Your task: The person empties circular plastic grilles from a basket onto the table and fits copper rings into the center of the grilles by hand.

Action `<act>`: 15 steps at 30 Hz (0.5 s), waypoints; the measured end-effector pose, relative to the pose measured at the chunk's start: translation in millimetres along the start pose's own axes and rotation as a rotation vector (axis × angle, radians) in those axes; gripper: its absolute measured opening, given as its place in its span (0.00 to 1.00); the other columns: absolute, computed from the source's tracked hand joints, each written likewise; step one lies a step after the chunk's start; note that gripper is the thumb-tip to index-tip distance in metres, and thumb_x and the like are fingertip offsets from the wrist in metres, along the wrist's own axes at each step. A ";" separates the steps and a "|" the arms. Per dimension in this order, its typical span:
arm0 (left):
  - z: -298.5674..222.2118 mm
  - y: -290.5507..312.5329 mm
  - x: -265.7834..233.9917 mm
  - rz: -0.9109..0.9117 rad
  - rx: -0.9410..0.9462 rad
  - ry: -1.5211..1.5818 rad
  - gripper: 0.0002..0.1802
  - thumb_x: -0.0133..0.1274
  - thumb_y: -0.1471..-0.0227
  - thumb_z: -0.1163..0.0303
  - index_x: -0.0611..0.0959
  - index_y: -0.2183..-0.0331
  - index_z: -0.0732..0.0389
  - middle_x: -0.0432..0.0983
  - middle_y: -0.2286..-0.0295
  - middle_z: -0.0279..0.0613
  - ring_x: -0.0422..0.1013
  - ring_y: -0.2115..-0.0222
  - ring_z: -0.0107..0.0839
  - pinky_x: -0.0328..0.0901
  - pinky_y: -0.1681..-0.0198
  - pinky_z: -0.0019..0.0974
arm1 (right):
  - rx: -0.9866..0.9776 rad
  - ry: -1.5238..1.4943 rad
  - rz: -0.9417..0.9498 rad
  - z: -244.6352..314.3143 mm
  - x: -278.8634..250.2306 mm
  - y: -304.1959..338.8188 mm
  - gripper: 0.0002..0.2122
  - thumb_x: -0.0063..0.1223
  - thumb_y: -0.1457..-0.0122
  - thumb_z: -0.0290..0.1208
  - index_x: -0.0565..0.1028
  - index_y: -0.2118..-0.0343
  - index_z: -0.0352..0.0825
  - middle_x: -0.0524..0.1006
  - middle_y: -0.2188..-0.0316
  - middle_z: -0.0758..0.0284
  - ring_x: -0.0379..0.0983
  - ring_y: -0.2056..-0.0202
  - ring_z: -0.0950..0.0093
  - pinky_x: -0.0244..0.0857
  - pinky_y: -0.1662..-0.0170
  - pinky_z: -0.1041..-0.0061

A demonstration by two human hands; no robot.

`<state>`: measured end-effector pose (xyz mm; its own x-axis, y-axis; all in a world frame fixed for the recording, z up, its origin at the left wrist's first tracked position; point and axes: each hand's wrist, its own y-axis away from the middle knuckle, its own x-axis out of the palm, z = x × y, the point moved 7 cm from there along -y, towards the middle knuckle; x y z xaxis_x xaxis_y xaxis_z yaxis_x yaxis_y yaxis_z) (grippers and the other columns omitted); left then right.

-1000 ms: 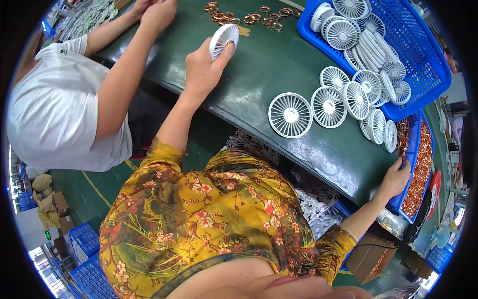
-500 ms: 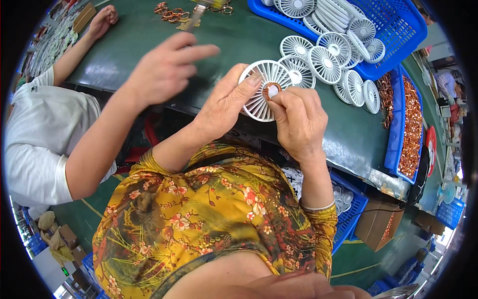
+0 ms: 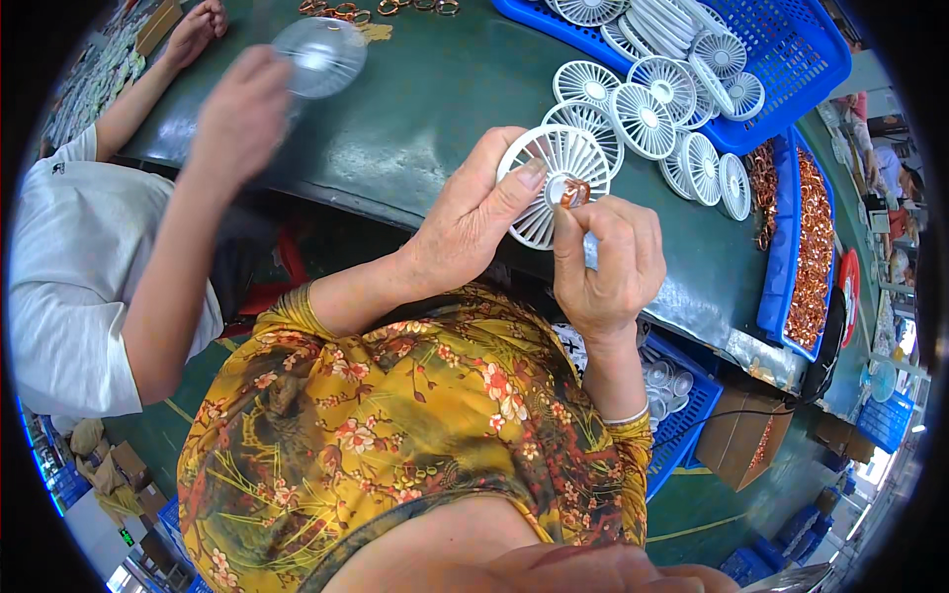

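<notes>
Overall, a green worktable [image 3: 425,99] runs on a slant across the view. Co-worker [image 3: 74,287] at left, in a white top. At upper right, a perforated blue basket [image 3: 806,54], heaped with white spoked discs [image 3: 647,119] that also cluster on the tabletop below it.

Below the basket, at the table's right end: a long blue tray [image 3: 781,262] full of copper-coloured rings [image 3: 813,237]. Beneath the table edge, a blue crate [image 3: 710,400] with pale round parts in it; just right of that, a brown carton [image 3: 736,435].

Left hand [image 3: 474,203]: gripping a held white disc [image 3: 557,190] by its left side, thumb across the spokes on top. Disc sits tilted near the table's front edge, ahead of the person's body. Right hand [image 3: 613,262]: thumb and forefinger pinching a small copper-coloured piece [image 3: 574,194] at the disc's hub.

Co-worker's nearer hand [image 3: 242,114] is blurred beside a clear-looking disc [image 3: 321,57]; cannot tell if they touch. Smallest noted: loose rings [image 3: 346,12] along the top edge.
</notes>
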<state>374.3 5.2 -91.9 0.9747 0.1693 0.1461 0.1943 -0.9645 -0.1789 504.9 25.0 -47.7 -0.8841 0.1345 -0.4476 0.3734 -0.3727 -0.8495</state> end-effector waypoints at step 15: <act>15.5 8.4 24.6 0.093 -0.002 0.055 0.15 0.43 0.44 0.79 0.60 0.55 0.63 0.67 0.62 0.39 0.64 0.63 0.18 0.62 0.59 0.25 | 0.172 0.136 0.123 -11.3 -0.7 11.9 0.08 0.59 0.51 0.25 0.72 0.68 0.34 0.72 0.72 0.64 0.68 0.73 0.66 0.62 0.72 0.69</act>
<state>401.6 4.4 -104.8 0.9810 0.0676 0.1820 0.1030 -0.9758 -0.1926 513.2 30.9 -60.7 -0.7846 0.1968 -0.5880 0.4120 -0.5431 -0.7316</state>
